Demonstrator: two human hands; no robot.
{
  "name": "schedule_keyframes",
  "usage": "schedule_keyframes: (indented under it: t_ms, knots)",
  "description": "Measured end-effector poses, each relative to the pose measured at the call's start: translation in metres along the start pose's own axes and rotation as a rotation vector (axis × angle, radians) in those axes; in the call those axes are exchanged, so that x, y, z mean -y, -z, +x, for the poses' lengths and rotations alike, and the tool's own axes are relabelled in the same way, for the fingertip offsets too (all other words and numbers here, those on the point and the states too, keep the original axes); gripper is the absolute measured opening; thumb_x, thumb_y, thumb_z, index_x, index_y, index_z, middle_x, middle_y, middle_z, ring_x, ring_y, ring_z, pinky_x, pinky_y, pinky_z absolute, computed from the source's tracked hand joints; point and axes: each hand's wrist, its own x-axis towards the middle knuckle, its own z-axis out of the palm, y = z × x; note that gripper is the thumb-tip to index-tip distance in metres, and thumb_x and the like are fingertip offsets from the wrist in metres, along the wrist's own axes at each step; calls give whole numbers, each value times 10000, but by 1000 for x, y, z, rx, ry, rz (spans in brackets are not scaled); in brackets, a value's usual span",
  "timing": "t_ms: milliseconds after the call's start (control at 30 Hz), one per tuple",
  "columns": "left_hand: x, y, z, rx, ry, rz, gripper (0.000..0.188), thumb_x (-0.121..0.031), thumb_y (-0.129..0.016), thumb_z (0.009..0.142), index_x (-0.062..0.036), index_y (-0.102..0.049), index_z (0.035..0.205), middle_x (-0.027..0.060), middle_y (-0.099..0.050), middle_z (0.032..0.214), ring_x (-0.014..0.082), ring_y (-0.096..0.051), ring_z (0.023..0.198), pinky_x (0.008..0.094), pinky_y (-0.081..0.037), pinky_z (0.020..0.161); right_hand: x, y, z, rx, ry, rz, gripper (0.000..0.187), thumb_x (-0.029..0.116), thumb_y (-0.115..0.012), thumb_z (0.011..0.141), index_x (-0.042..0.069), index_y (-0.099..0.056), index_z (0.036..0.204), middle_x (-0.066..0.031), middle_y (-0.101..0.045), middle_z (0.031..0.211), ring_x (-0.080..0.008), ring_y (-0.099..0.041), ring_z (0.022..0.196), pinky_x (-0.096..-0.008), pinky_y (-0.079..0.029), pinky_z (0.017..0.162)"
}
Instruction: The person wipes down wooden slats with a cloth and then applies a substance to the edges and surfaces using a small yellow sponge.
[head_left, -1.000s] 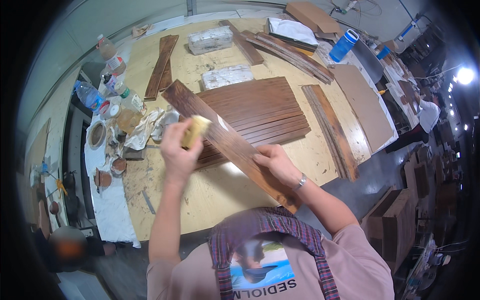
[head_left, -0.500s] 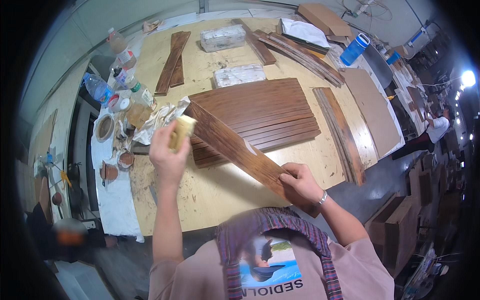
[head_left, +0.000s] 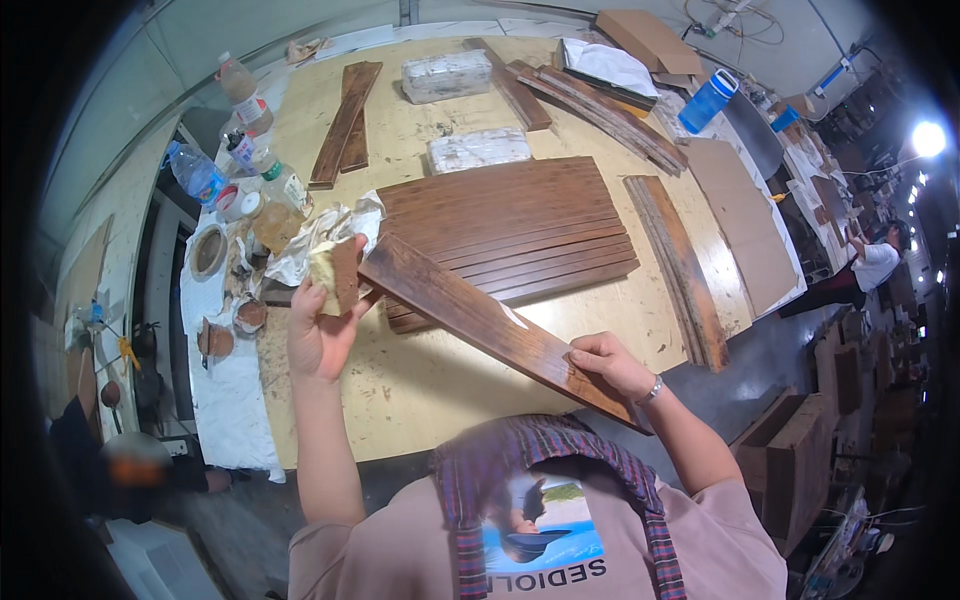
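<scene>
our right hand (head_left: 612, 362) grips the dark plank (head_left: 490, 325) near its close end, tilting it for access. our left hand (head_left: 322, 320) pinches a stained sponge (head_left: 333, 275) at the far end (over the table (head_left: 450, 385)).

Held plank (head_left: 480, 318): dark stained wood, visible grain, slight wet sheen.
Sponge (head_left: 330, 276): yellowish foam, porous, stain-browned on one face.
Laid-out slats (head_left: 510, 225): brown stained wood, matt, ribbed by their joints.
Table top (head_left: 420, 380): pale plywood, matt, speckled with stain marks.
Rags (head_left: 320, 235): crumpled white cloth, stained.
Bottles (head_left: 195, 172): clear glossy plastic.
Wristband (head_left: 652, 390): shiny metal.
</scene>
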Motion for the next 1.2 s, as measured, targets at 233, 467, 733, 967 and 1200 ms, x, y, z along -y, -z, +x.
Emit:
schedule_keyframes:
  t_ms: [233, 467, 733, 967, 1200]
  knots:
    - [22, -12, 0, 25, -57, -172, 751, -209, -720, 805, 24, -387, 1435, 198, -463, 1445, 325, -425, 1366, 570, -314, 1146, -1, -21, -3, 64, -224, 565, 326, 309, -545, 987, 35, -598, 818, 16, -518, 654, -68, -452, 553, -238, -380, 493]
    - [63, -54, -13, -64, -102, 396, 457, 43, -691, 763, 21, -616, 1213, 58, -606, 1131, 158, -593, 1024, 308, -503, 918, 7, -24, 4, 440, -323, 978, 298, 301, -402, 1013, 66, -549, 904, -15, -461, 594, -97, -405, 437, -236, -295, 389]
    - [116, -137, -37, 453, -566, 1080, 434, -118, -811, 689, -45, -686, 1098, 89, -594, 918, 216, -585, 809, 321, -483, 666, -20, -28, 49, 10, -49, 792, 245, 221, -566, 961, 37, -607, 1117, -102, -634, 981, -205, -644, 835, -325, -563, 645]
    - [74, -73, 46, -161, -465, 1310, 320, -166, -758, 791, -55, -676, 1079, 73, -633, 1001, 201, -603, 949, 347, -503, 818, 1, -34, 48, 766, -310, 1224, 399, 361, -342, 1037, 11, -527, 987, -62, -445, 597, -138, -451, 448, -246, -369, 381]
    - [15, 47, 61, -435, -189, 505, 380, -129, -694, 879, 49, -612, 1204, 84, -653, 1084, 146, -614, 929, 285, -505, 821, 5, -31, 37, 776, -250, 1118, 359, 330, -325, 1038, 31, -496, 936, -66, -411, 537, -136, -392, 394, -264, -320, 342]
